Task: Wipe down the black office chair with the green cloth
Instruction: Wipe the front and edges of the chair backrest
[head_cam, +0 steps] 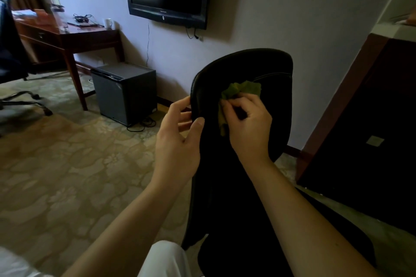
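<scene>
While gripping the left edge of the black office chair (pixel 265 67) with the left hand (pixel 177 141), thumb lying on the front face and fingers curling round behind, bracing the backrest directly ahead of both hands. Pinching the green cloth (pixel 242 91) in a bunch with the right hand (pixel 247 128), fingertips curling in and pressing it against the upper part of the backrest, just right of that gripped edge. Standing close to upright with a slight lean, running its long axis from the near, low end up to the far, rounded top. Leaving most of the dark face lying right of and below the cloth, so probably calling for strokes along that axis, down toward the near end, or across to the right. Sitting nearer that unwiped stretch with the right hand, the left better serving as the brace. Possibly risking a swivel of the backrest if loosening the left grip mid-stroke.
</scene>
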Demonstrator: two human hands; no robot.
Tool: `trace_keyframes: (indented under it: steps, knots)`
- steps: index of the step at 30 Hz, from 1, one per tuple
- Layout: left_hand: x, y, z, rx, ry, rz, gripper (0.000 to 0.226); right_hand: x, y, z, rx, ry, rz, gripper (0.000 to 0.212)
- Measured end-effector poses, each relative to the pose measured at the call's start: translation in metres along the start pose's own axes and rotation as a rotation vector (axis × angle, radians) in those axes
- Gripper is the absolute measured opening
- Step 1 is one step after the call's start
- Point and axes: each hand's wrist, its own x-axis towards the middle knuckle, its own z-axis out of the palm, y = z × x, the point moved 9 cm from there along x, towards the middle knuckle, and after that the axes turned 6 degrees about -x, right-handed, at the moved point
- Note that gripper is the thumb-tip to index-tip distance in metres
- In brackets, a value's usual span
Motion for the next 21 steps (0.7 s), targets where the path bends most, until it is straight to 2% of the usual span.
trace_keyframes:
  steps: [10,15,21]
  knots:
    - [-0.002,0.002,0.003,0.013,0.02,0.026,0.035,-0.003,-0.005,0.001,-0.045,-0.066,-0.097,0.017]
    - [-0.002,0.0,0.004,-0.006,0.014,0.015,0.034,0.019,0.02,-0.003,-0.01,-0.035,0.041,0.01]
    - [-0.003,0.002,-0.001,0.014,0.009,0.006,0.033,-0.004,0.008,0.003,-0.033,-0.031,0.115,0.021]
